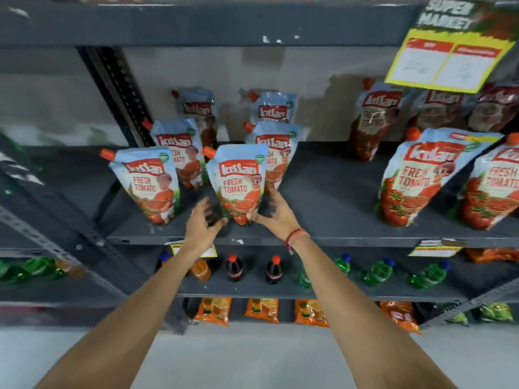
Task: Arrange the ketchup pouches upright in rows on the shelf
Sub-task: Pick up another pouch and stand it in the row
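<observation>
Blue-and-red ketchup pouches with orange caps stand upright on the dark grey shelf (323, 192). Two rows run front to back left of centre, one led by a pouch (151, 186). The front pouch of the second row (240, 181) stands between my hands. My right hand (273, 213) holds its lower right corner, thumb at the base and fingers along the side. Fingers apart and blurred, my left hand (203, 221) sits just left of its base. More pouches (410, 178) stand at the right, with darker ones (370, 119) behind.
A slanted metal upright (118, 91) bounds the shelf on the left. A yellow price sign (446, 57) hangs at the upper right. Below are soda bottles (234, 266), green bottles (379, 272) and orange packets (262, 310). Bare shelf shows between the pouch groups.
</observation>
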Tool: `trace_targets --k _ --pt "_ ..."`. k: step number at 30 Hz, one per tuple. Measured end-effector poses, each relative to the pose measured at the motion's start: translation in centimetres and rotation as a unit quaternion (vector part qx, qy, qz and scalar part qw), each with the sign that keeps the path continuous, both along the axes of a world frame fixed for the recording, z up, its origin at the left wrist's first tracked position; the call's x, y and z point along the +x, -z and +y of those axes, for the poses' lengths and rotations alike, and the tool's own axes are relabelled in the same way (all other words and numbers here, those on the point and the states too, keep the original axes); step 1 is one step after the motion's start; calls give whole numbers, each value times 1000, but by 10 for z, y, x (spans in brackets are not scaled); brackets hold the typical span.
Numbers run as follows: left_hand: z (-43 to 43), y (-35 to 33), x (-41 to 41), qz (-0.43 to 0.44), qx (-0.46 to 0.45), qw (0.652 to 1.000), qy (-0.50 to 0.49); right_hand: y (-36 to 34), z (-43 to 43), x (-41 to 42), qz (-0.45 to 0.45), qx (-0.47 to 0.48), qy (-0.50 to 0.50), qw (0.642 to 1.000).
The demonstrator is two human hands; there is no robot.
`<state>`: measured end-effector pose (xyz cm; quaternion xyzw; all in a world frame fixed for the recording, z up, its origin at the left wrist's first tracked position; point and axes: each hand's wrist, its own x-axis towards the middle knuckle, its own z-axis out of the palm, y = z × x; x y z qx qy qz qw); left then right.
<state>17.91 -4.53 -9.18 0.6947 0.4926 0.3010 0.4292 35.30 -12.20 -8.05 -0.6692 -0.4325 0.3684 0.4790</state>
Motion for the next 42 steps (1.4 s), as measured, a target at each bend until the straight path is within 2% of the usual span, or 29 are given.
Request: trace_targets --k 2,5,15,20,23,29,31,36,39,42 --pt "15 -2 3 20 -32 996 76 7 12 0 6 -1 -30 1000" --pt "25 -1 12 48 -27 989 141 12 17 4 -19 12 -31 999" --pt "1 5 38 33 -14 985 171 17 -12 23 -15 21 31 999" --pt "-5 6 42 50 5 987 151 10 -21 23 -28 6 34 999" --pt "-12 3 43 43 17 990 136 10 -26 17 -52 9 69 996" --pt "-19 8 -8 -81 101 991 -30 25 -44 -23 -65 94 257 960" --pt "-14 13 -39 -95 124 984 -88 29 -43 -42 -62 116 277 952" --pt "13 7 -100 -86 154 963 -202 23 -4 -93 -82 122 135 980" --pt "31 4 -119 -25 122 969 -212 12 35 -121 -96 101 55 989" --pt "54 3 -129 5 48 984 -173 3 67 -138 -89 50 -3 995"
